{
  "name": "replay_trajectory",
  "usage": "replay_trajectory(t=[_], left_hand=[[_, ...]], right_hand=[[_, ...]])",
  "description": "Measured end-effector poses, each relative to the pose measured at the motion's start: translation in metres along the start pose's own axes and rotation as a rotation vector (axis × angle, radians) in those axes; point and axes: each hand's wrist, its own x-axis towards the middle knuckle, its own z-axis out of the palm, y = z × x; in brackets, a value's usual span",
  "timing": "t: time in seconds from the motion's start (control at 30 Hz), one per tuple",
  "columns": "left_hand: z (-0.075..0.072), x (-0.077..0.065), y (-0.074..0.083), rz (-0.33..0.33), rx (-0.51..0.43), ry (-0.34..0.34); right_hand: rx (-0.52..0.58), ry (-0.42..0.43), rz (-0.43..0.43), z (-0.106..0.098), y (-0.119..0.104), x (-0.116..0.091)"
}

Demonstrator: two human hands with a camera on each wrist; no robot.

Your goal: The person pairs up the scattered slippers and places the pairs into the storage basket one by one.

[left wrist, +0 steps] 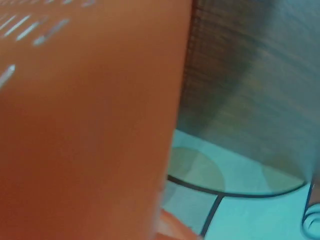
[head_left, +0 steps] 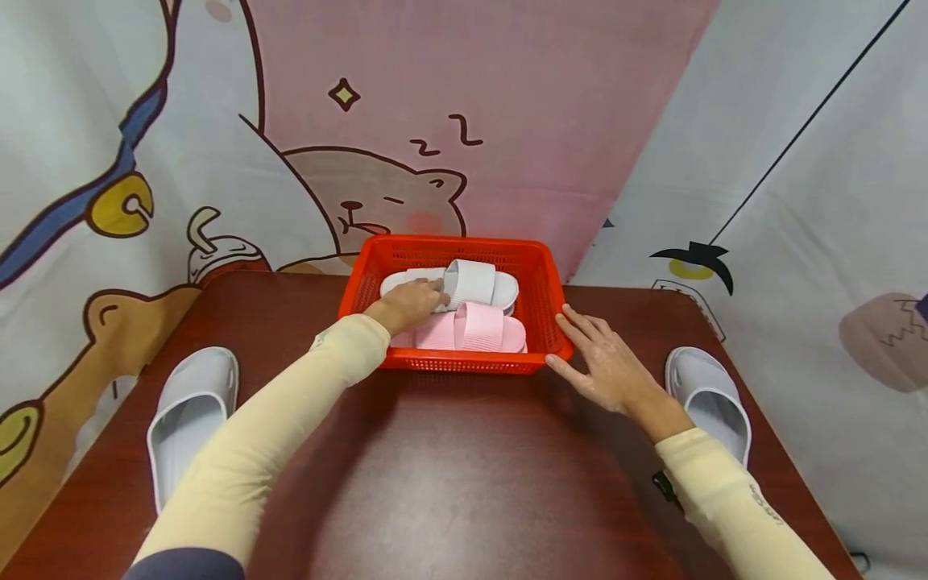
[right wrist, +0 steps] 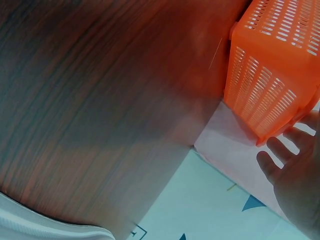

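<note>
From my remote seat I see the left hand (head_left: 409,304) inside the basket (head_left: 449,362), over the left part of the white slippers (head_left: 474,282); I cannot tell whether its fingertips pinch them or only touch. The right hand (head_left: 605,366) is open, fingers spread, at the basket's near right corner. The white slippers lie toward the far side of the basket, the pink slippers (head_left: 482,329) along its near side, close against them.

My first worry is a poor grip: with the fingers at one end of the white slippers, lifting could let them swing, slip out or drag the pink slippers askew. A strap could also snag on the basket's rim. Flat fingers at the corner may steady the basket only weakly, so a sideways pull could twist it. In the right wrist view its far end reaches out past the edge of the counter (head_left: 464,459), so I judge that a push away from the person could unsettle it.

Farther out, the left clog (head_left: 196,395) stands left of the basket and nearer the person, with the left sleeve (head_left: 290,435) crossing beside it; the right clog (head_left: 699,366) mirrors it on the basket's right, behind the right forearm. A careless elbow on the way back could knock either one.
</note>
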Motion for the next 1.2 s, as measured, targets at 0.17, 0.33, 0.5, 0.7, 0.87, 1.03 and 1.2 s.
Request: replay_trajectory(t=[0.17,0.33,0.5,0.7,0.87,1.03,1.2], left_hand=[[-0.006,-0.008,-0.004,-0.042,-0.142,-0.050],[-0.009,-0.018,-0.005,-0.037,-0.170,-0.043],[-0.002,-0.027,-0.003,-0.029,-0.152,-0.048],[-0.001,-0.036,-0.007,-0.084,-0.172,0.007],[-0.008,-0.047,-0.010,-0.115,-0.177,0.151],[-0.009,-0.058,-0.006,-0.125,-0.153,0.228],[-0.007,-0.068,0.000,-0.123,-0.119,0.252]], right_hand=[[-0.006,0.005,-0.003,-0.003,-0.002,-0.001],[0.000,0.000,0.015,-0.006,-0.003,-0.005],[0.052,-0.020,0.059,-0.003,-0.003,-0.009],[0.110,0.003,0.049,0.004,-0.006,-0.007],[0.101,0.156,-0.064,0.004,-0.012,-0.004],[0.076,0.244,-0.188,-0.003,-0.022,-0.004],[0.054,0.217,-0.209,-0.007,-0.029,-0.006]])
